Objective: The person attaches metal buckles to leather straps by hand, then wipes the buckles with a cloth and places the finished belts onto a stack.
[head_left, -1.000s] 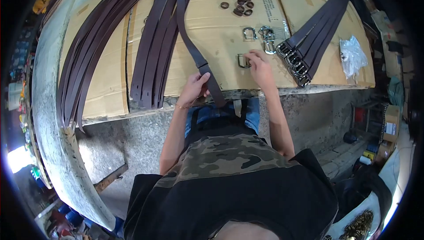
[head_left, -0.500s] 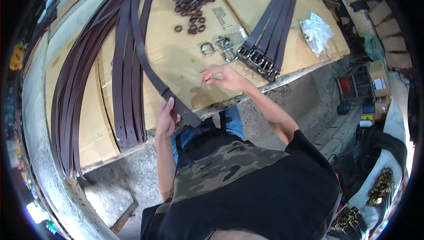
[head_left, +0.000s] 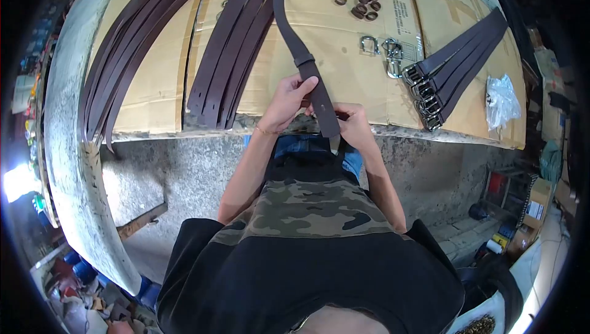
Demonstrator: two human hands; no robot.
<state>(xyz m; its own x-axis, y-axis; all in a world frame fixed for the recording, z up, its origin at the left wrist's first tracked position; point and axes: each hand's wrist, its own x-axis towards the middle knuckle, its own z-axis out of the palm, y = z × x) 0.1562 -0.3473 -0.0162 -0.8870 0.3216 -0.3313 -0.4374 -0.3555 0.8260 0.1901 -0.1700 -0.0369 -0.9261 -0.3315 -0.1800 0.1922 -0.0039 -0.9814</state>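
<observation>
My left hand (head_left: 287, 103) grips a dark brown belt strap (head_left: 321, 102) near its end, thumb on top and fingers curled behind. A belt loop (head_left: 303, 59) sits around that strap just above my thumb. My right hand (head_left: 354, 126) is closed at the strap's right edge, its fingertips partly hidden behind the leather. A small hole shows in the strap between the hands. To the right on the cardboard lie a loose buckle (head_left: 369, 44) and a small cluster of buckles (head_left: 393, 56).
Bundles of brown straps (head_left: 230, 51) lie at the left. Several loose belt loops (head_left: 367, 3) are scattered at the back. Belts with buckles attached (head_left: 458, 66) fan out at the right, beside a crumpled plastic bag (head_left: 502, 102). The table's front edge (head_left: 387, 130) runs just beyond my body.
My right hand has come from near the loose buckles to the strap's end and closed there. My left hand still holds the strap. The head view has shifted.
</observation>
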